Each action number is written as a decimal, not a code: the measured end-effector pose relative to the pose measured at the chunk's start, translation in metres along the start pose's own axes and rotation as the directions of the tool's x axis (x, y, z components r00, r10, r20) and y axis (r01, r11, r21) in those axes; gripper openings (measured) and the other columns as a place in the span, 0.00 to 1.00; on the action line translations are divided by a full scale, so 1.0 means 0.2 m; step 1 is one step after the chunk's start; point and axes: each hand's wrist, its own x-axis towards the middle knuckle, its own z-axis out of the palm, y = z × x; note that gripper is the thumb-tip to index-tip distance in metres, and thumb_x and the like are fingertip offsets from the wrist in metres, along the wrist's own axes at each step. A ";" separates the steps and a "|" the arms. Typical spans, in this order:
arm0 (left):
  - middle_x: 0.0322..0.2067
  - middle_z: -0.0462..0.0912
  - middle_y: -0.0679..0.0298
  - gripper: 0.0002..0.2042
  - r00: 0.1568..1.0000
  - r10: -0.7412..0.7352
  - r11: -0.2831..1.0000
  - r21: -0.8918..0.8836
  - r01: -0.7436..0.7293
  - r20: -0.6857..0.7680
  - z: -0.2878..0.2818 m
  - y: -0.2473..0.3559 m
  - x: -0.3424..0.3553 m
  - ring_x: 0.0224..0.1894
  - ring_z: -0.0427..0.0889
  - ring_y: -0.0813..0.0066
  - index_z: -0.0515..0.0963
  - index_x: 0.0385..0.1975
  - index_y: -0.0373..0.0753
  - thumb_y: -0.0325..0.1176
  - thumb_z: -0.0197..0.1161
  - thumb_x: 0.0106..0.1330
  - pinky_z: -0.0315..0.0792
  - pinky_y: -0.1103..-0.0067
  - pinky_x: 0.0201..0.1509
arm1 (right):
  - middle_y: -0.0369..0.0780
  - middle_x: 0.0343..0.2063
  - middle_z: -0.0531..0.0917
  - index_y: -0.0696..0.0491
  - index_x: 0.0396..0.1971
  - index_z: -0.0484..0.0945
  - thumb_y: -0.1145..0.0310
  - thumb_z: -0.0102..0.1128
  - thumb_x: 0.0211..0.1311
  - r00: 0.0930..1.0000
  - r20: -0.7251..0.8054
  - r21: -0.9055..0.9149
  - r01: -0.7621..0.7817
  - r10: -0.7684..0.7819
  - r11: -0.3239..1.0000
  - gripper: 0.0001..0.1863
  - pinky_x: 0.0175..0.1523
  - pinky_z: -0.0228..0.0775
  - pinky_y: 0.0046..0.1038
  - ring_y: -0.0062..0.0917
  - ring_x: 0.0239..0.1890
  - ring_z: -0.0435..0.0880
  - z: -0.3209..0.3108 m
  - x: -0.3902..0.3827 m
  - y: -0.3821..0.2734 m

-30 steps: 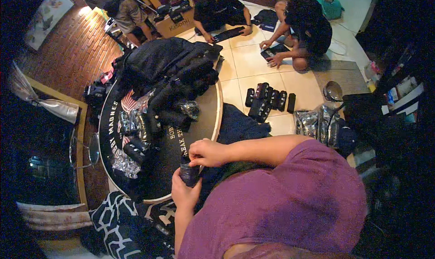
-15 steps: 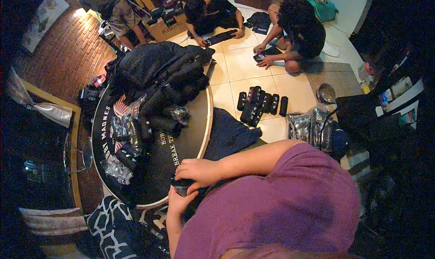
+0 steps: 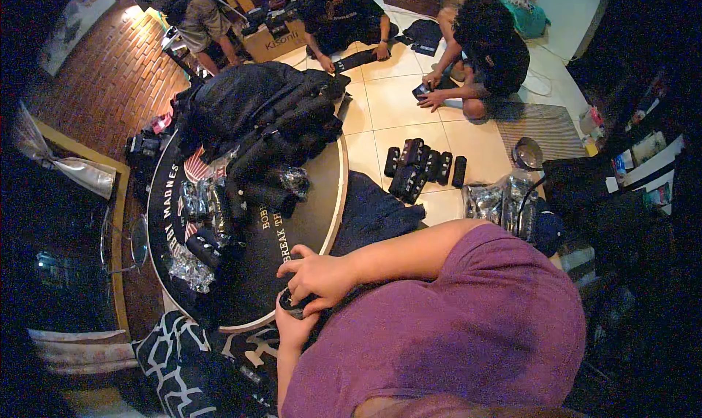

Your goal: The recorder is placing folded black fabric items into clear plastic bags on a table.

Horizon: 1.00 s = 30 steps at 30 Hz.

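At the near edge of the round table, my left hand [image 3: 294, 329] is closed around a small black roll [image 3: 287, 302] that looks like rolled cloth. My right hand [image 3: 325, 278] reaches over from the right with its thumb and some fingers on the roll's upper end; other fingers are lifted and spread. Most of the roll is hidden by my hands. Farther back on the tabletop, a large heap of black garments [image 3: 248, 100] lies beside black rolls and clear plastic packets [image 3: 191, 272].
The round table [image 3: 311, 224] has a pale rim. Black rolled bundles [image 3: 413, 171] stand on the tiled floor to the right, with plastic-wrapped packages [image 3: 497, 199] nearer. Two people in black [image 3: 490, 49] handle dark cloth on the floor. A third person [image 3: 201, 23] stands behind the table.
My right hand has opened somewhat, its fingers lifting and spreading above the roll. The roll's upper end shows more now. My left hand keeps its hold.
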 end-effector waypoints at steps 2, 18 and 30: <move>0.44 0.76 0.60 0.33 1.000 -0.012 1.000 -0.009 0.012 0.002 -0.01 0.00 -0.02 0.47 0.76 0.70 0.66 0.50 0.35 0.30 0.71 0.39 0.69 0.75 0.52 | 0.34 0.34 0.82 0.46 0.31 0.84 0.54 0.64 0.48 0.998 0.065 0.052 -0.018 0.014 0.998 0.14 0.55 0.47 0.60 0.39 0.56 0.67 -0.01 0.01 -0.02; 0.43 0.75 0.61 0.37 1.000 -0.009 0.993 -0.117 0.011 0.021 -0.06 0.04 -0.08 0.48 0.73 0.71 0.68 0.46 0.37 0.43 0.79 0.36 0.66 0.73 0.54 | 0.38 0.38 0.82 0.50 0.35 0.83 0.58 0.61 0.55 0.990 0.141 0.115 0.005 -0.021 0.993 0.13 0.58 0.52 0.56 0.38 0.54 0.71 -0.05 0.05 -0.10; 0.42 0.72 0.53 0.13 0.986 -0.113 0.993 -0.048 0.108 -0.122 0.05 0.03 -0.02 0.47 0.72 0.64 0.68 0.46 0.34 0.32 0.50 0.64 0.64 0.73 0.54 | 0.47 0.29 0.83 0.55 0.31 0.83 0.66 0.60 0.54 0.829 0.032 0.401 -0.522 0.558 0.752 0.09 0.40 0.73 0.35 0.40 0.33 0.82 0.02 -0.03 -0.04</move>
